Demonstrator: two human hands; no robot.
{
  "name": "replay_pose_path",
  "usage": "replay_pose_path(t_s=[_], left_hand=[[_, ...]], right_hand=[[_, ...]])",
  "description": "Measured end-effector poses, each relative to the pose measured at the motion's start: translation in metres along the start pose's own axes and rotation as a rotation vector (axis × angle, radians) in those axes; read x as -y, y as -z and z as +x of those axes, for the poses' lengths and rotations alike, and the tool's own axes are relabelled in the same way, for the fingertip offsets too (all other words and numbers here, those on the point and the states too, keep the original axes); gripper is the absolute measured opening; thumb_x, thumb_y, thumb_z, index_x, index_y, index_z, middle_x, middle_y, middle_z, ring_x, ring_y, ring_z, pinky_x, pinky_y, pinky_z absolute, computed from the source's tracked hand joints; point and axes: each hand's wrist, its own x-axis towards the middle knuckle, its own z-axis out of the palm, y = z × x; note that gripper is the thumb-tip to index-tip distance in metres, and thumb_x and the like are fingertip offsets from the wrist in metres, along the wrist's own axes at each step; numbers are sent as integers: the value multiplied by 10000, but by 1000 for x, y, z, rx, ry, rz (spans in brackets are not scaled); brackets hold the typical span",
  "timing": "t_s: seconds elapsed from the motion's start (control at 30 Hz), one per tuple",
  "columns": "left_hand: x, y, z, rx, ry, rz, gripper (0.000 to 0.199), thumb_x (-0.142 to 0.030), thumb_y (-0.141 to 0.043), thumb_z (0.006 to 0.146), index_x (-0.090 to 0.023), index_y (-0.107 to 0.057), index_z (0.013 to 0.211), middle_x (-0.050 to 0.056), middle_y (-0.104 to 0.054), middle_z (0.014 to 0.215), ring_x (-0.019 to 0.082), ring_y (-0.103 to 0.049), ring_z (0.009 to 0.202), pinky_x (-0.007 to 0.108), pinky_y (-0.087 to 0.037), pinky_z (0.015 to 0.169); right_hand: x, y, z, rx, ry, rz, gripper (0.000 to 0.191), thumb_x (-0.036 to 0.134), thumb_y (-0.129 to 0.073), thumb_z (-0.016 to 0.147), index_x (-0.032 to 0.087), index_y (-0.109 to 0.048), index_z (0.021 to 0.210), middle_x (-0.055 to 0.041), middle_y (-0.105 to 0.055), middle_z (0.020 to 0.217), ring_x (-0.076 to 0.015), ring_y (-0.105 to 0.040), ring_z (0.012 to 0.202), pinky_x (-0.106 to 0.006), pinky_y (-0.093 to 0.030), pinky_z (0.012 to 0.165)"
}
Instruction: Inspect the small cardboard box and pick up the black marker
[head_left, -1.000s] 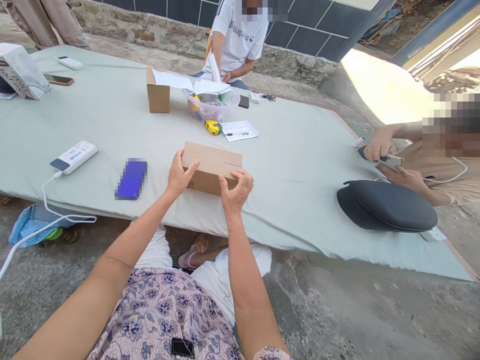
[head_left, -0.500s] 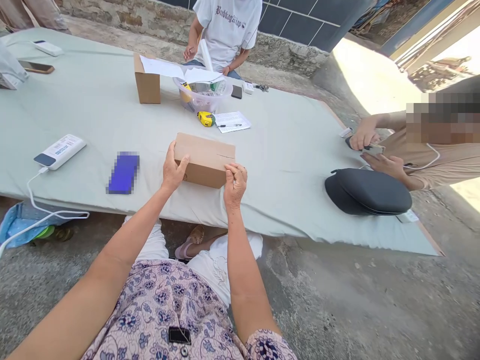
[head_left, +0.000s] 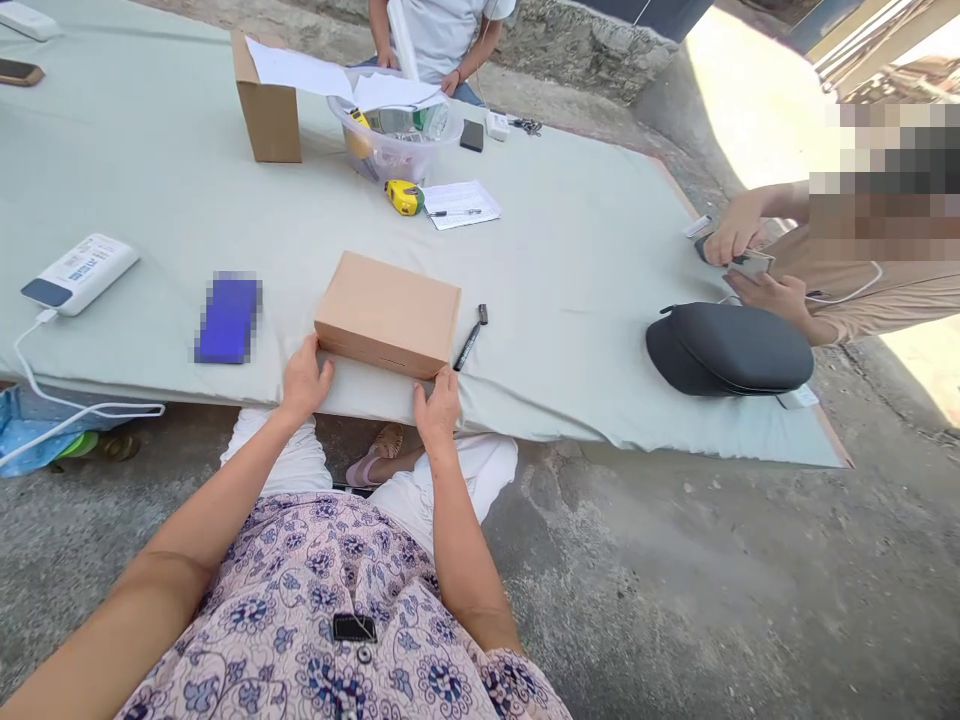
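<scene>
One brown carton (head_left: 390, 305), centre of frame, with left hand (head_left: 304, 382) and right hand (head_left: 437, 408) at its near corners and a black marker (head_left: 471, 340) just beside its right end. Left of frame: white power bank (head_left: 81, 275), cabled, and a blurred blue rectangular item (head_left: 229, 318). Upper centre: upright box (head_left: 270, 120), lilac tub (head_left: 401, 155) topped with papers (head_left: 394, 92), yellow tape measure (head_left: 404, 198), sheet (head_left: 469, 200) bearing a pen (head_left: 456, 212); right, black case (head_left: 731, 350).

On the table (head_left: 570, 250), a carton (head_left: 386, 312) sits near the front edge, a marker (head_left: 472, 338) just right of it, a power bank (head_left: 81, 275) well left. Behind, a tape measure (head_left: 403, 197) lies left of a notepad (head_left: 466, 196) (pen (head_left: 456, 212) on top); farther back, a basin (head_left: 390, 160) stands right of a 2nd box (head_left: 271, 125).
</scene>
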Motion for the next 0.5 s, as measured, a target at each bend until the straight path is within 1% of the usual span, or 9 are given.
replay_pose_path(t_s=[0.1,0.2,0.3,0.4,0.5], left_hand=[[3,-4,1,-34,-10,47,428,-235,-525,836,-145,-554,1254,186,-706,1192,377,-664,1175,563,-499,1041],[3,-7,3,-66,-45,45,416,-253,-532,829,-155,-559,1233,182,-709,1170,380,-666,1155,564,-503,1030],[4,-8,2,-73,-47,34,424,-301,-552,835,-157,-562,1233,192,-708,1161,394,-666,1146,574,-503,1024],[3,-4,0,-58,-49,-34,463,-432,-583,860,-170,-574,1241,179,-705,1187,371,-662,1166,545,-499,1048],[-1,7,1,-2,-55,-191,626,-632,-535,896,-170,-555,1319,175,-687,1254,336,-643,1221,509,-475,1092]], right_hand=[[-3,-5,1,-15,3,-12,400,283,-543,857,147,-572,1232,-161,-644,1181,-270,-605,1120,-454,-525,975],[-2,-5,1,-18,42,-16,415,338,-571,873,154,-567,1245,-156,-648,1182,-262,-607,1097,-442,-523,967],[-1,-5,0,-28,47,-30,413,378,-560,897,144,-573,1238,-166,-651,1175,-273,-606,1108,-449,-519,963],[2,-1,-1,-41,51,-9,449,466,-546,918,154,-573,1240,-163,-655,1176,-271,-613,1104,-446,-517,959],[9,9,3,-7,53,58,505,600,-490,939,181,-597,1200,-128,-685,1111,-249,-635,1039,-402,-520,926]])
